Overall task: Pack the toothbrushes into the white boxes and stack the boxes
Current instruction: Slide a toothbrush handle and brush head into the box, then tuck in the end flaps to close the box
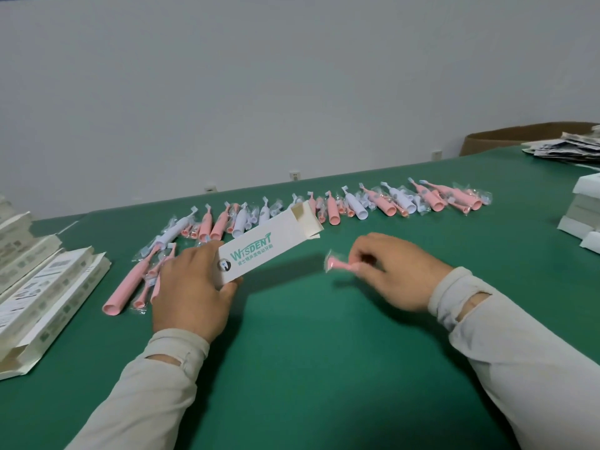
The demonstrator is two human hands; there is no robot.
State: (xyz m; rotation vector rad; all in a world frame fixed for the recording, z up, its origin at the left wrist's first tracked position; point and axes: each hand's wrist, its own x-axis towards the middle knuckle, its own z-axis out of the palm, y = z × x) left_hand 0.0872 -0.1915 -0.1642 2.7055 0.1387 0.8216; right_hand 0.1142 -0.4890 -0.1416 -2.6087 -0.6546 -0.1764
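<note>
My left hand (191, 290) grips the near end of a white box (266, 246) with green lettering, held slanted above the green table (324, 336); the flaps at the box's far end stand open. My right hand (389, 271) pinches a small pink brush head in clear wrap (341, 265), a short way right of the box and apart from it. A long row of pink and white toothbrushes (357, 203) with wrapped brush heads runs across the table behind the hands. More pink toothbrushes (130, 287) lie just left of my left hand.
Flat and open white boxes (42, 297) lie in a pile at the left edge. A stack of white boxes (581, 212) stands at the right edge, with a heap of paper leaflets (568, 147) and a brown carton (506, 138) behind it.
</note>
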